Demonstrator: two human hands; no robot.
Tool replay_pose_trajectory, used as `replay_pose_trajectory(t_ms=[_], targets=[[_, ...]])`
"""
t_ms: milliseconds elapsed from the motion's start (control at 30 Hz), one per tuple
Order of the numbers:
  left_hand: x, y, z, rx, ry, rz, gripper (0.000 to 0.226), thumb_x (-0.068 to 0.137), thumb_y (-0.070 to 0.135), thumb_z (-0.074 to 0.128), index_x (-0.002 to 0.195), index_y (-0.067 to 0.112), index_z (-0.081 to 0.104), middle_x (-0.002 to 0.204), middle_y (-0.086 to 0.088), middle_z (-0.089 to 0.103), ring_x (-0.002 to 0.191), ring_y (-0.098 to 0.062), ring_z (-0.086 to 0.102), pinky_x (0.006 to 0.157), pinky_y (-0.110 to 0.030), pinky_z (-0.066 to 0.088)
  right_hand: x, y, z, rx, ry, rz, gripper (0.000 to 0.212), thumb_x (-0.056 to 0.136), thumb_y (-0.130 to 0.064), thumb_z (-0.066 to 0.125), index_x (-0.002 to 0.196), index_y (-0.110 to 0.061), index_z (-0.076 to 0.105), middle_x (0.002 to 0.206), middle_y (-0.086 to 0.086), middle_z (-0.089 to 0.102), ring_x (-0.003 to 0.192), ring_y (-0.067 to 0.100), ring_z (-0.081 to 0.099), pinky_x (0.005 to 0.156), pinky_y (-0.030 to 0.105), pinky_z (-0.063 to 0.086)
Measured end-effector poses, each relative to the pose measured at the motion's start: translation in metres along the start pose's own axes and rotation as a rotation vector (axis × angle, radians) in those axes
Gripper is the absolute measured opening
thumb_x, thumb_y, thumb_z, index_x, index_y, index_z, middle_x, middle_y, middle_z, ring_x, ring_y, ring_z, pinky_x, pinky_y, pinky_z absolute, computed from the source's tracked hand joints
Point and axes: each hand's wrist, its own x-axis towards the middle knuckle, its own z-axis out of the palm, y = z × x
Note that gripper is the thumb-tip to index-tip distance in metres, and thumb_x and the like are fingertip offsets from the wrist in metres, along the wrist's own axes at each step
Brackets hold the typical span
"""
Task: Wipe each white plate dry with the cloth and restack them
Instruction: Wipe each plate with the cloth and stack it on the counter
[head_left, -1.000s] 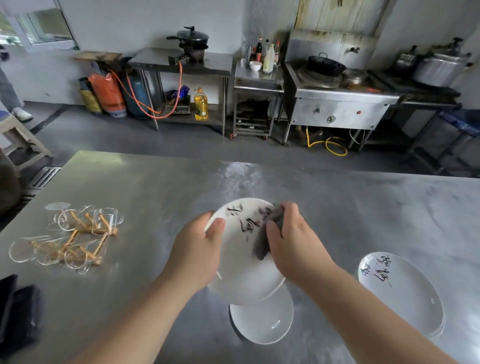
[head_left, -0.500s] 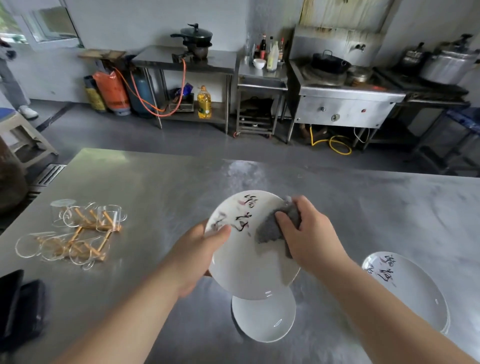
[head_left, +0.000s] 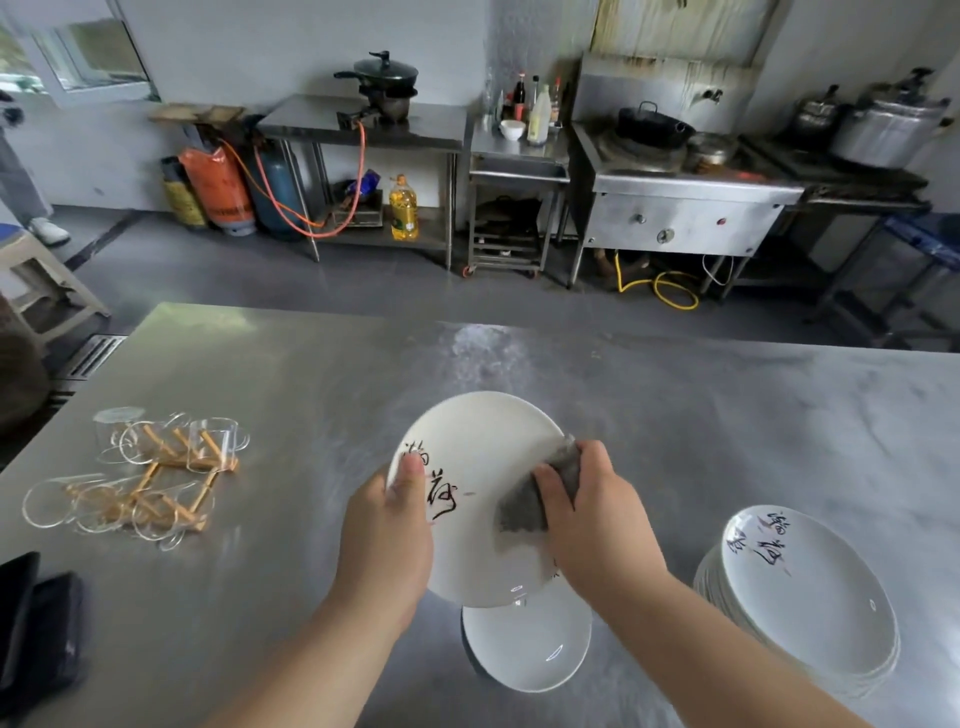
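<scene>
Head view: you hold a white plate (head_left: 483, 467) tilted above the tabletop (head_left: 311, 374), cloth (head_left: 524, 504) on its face.
Your left hand (head_left: 387, 540) grips the plate's left rim, thumb beside the black lettering; your right hand (head_left: 597, 519) clutches the grey cloth against its right side. A second plate (head_left: 524, 649) lies directly beneath, a plate stack (head_left: 810, 587) sits to your right, and glass cups (head_left: 140, 478) stand far left.

soft daylight, window (head_left: 98, 60) upper left | table (head_left: 322, 374) sheen | edges bowed, slight blur
</scene>
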Motion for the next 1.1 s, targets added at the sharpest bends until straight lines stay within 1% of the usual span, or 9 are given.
replay_pose_trajectory(t_ms=[67,200,267,400,467,667,800,967,1100], targets=[[-0.002,-0.002,0.002,0.066,-0.055,0.027,0.035,0.109,0.047,0.050,0.088,0.027,0.070,0.076,0.014,0.077,0.074,-0.010,0.073,0.062,-0.028,0.052,0.009,-0.001,-0.005,-0.140,-0.017,-0.075,0.024,0.102,-0.051,0.050,0.101,-0.032,0.036,0.082,-0.009,0.057,0.082,0.031,0.062,0.063,0.039,0.044],[-0.005,0.011,0.001,0.202,-0.283,0.237,0.040,0.110,0.042,0.049,0.075,0.049,0.068,0.058,0.023,0.064,0.053,0.003,0.059,0.047,-0.011,0.039,0.032,-0.029,-0.019,-0.412,0.087,-0.579,0.030,0.102,-0.048,0.052,0.106,-0.018,0.056,0.093,-0.001,0.063,0.077,0.033,0.062,0.056,0.040,0.050],[0.001,0.014,0.002,0.160,-0.205,0.222,0.031,0.105,0.051,0.050,0.083,0.044,0.071,0.068,0.019,0.072,0.061,-0.003,0.065,0.053,-0.020,0.047,0.035,-0.033,-0.018,-0.363,0.129,-0.546,0.031,0.102,-0.048,0.053,0.108,-0.018,0.057,0.092,0.000,0.064,0.073,0.032,0.060,0.054,0.040,0.048],[0.007,0.010,0.007,-0.027,0.035,0.024,0.035,0.109,0.048,0.050,0.093,0.025,0.070,0.083,0.010,0.078,0.082,-0.013,0.074,0.068,-0.034,0.052,0.026,-0.010,-0.001,0.021,0.032,-0.021,0.024,0.103,-0.051,0.050,0.092,-0.031,0.043,0.078,-0.010,0.061,0.066,0.008,0.058,0.051,0.027,0.039],[0.005,0.005,0.008,-0.014,-0.062,0.000,0.034,0.109,0.050,0.049,0.097,0.026,0.071,0.087,0.013,0.080,0.079,-0.008,0.076,0.065,-0.031,0.057,0.020,0.003,0.003,0.142,0.023,0.059,0.028,0.103,-0.049,0.053,0.083,-0.033,0.042,0.076,-0.009,0.062,0.066,0.001,0.058,0.049,0.017,0.037],[0.030,0.013,-0.008,-0.057,-0.603,-0.219,0.041,0.085,0.064,0.062,0.103,0.033,0.081,0.105,-0.009,0.081,0.096,-0.029,0.079,0.080,-0.048,0.063,0.053,-0.020,-0.039,-0.254,-0.142,-0.396,0.025,0.100,-0.048,0.058,0.096,-0.027,0.047,0.073,-0.007,0.057,0.069,0.027,0.053,0.057,0.038,0.040],[0.026,0.012,0.005,0.030,-0.341,0.013,0.032,0.085,0.068,0.053,0.088,0.047,0.077,0.083,0.001,0.081,0.076,-0.016,0.078,0.076,-0.045,0.061,0.053,-0.042,-0.034,-0.327,-0.054,-0.545,0.026,0.100,-0.049,0.057,0.105,-0.025,0.051,0.086,-0.004,0.061,0.076,0.030,0.056,0.060,0.038,0.046],[0.022,0.002,0.006,0.002,-0.088,0.014,0.047,0.103,0.058,0.052,0.089,0.017,0.070,0.068,0.018,0.074,0.056,0.004,0.066,0.049,-0.023,0.048,0.027,-0.007,-0.005,0.128,0.031,-0.061,0.020,0.103,-0.046,0.055,0.095,-0.028,0.050,0.082,-0.009,0.064,0.076,0.017,0.060,0.058,0.027,0.044],[0.010,-0.013,0.014,0.042,-0.052,-0.111,0.043,0.107,0.052,0.051,0.095,0.013,0.067,0.070,0.007,0.073,0.068,-0.007,0.069,0.053,-0.027,0.050,0.028,0.003,-0.001,-0.043,-0.073,0.028,0.027,0.103,-0.047,0.053,0.093,-0.022,0.050,0.085,-0.003,0.064,0.078,0.024,0.061,0.062,0.034,0.046]])
